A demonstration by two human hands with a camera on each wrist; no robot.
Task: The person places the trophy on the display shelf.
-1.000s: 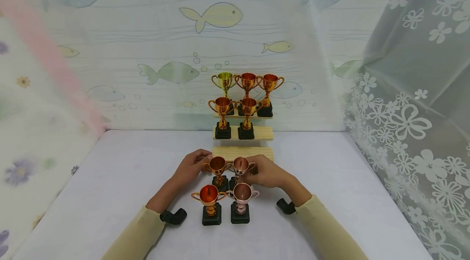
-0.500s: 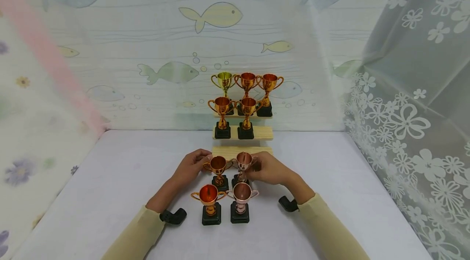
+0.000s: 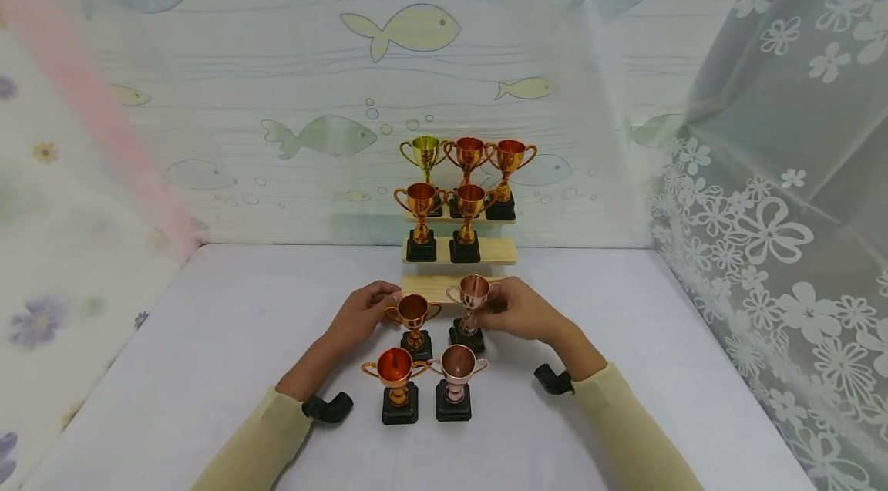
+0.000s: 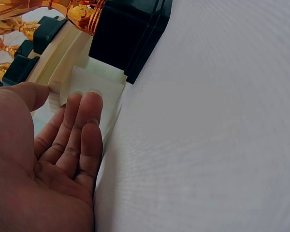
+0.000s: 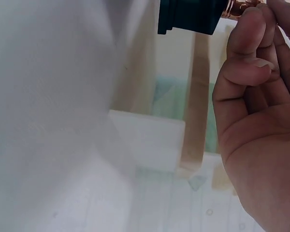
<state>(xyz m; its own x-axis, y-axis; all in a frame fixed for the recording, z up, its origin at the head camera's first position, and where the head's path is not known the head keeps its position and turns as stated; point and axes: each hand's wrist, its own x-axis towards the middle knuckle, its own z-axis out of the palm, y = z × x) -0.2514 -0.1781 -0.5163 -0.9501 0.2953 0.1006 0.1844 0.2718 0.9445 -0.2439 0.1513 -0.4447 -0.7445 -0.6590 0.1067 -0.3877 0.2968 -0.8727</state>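
My right hand (image 3: 523, 311) pinches the stem of a rose-copper trophy cup (image 3: 475, 292). The cup tilts slightly, its black base (image 5: 191, 14) raised over the table in the right wrist view. At the left end of the stepped wooden stand (image 3: 425, 289), my left hand (image 3: 359, 315) holds the lowest step; in the left wrist view its thumb meets the plank (image 4: 63, 63) and bent fingers touch the white support (image 4: 99, 87). A bronze-gold trophy (image 3: 414, 312) stands between the hands. Nearer the front are an orange-gold trophy (image 3: 395, 368) and a pale pink one (image 3: 457, 368).
Two gold trophies stand on the middle step (image 3: 499, 250), including a left one (image 3: 421, 202). On the top step are three more, among them a yellow-gold cup (image 3: 425, 152). A white cloth (image 3: 243, 337) covers the table, and a fish-print curtain (image 3: 277, 67) hangs behind.
My right hand has lifted the rose-copper trophy and carried it rightward and toward the lowest step, away from the bronze-gold one. The left hand stays where it was.
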